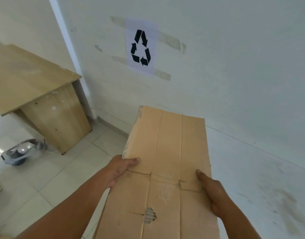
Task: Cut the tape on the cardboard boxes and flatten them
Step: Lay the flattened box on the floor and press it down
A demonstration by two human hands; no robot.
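Observation:
A flattened brown cardboard box [167, 152] is held out in front of me, long side pointing toward the white wall. It has fold creases and a torn hole near its lower middle. My left hand [119, 169] grips its left edge, thumb on top and fingers underneath. My right hand [212, 192] grips the right edge, thumb lying on the top face. No cutting tool is in view.
A paper sheet with a black recycling symbol [141, 47] is taped to the wall ahead. A wooden desk [36, 94] stands at the left. A headset-like device [22, 152] lies on the tiled floor beside the desk.

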